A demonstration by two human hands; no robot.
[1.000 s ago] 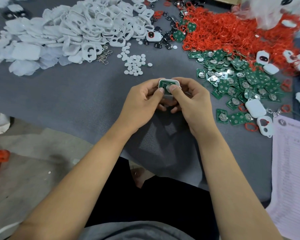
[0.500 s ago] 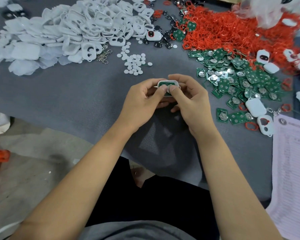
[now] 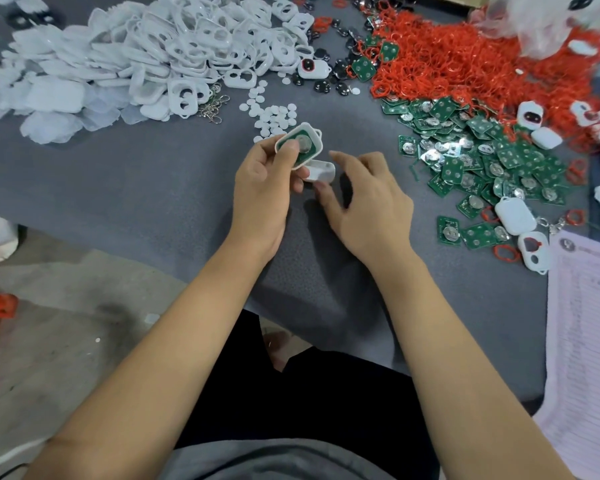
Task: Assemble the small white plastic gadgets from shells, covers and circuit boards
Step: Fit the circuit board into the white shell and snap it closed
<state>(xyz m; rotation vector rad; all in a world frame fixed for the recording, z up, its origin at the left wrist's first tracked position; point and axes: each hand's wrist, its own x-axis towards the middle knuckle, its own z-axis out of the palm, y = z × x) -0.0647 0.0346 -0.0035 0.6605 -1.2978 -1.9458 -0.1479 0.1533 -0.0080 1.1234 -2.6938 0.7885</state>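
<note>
My left hand [image 3: 261,181] grips a white shell [image 3: 300,145] with a green circuit board and its round battery seated inside; my thumb presses on the board. Just below it lies a plain white cover [image 3: 321,170], partly under my left fingers. My right hand [image 3: 368,199] hovers beside that cover with fingers spread and relaxed, index finger and thumb close to it, holding nothing that I can see.
A big heap of white shells and covers [image 3: 146,53] fills the far left. Small white discs [image 3: 274,116] lie ahead. Red rings [image 3: 465,60] are piled far right, green circuit boards [image 3: 471,157] below them, with finished gadgets [image 3: 515,214] and a paper sheet [image 3: 589,341] at right.
Both hands held the shell together before. Now my right hand has let go and dropped back to the right, while my left hand tilts the shell up, and a white cover shows beneath it.
</note>
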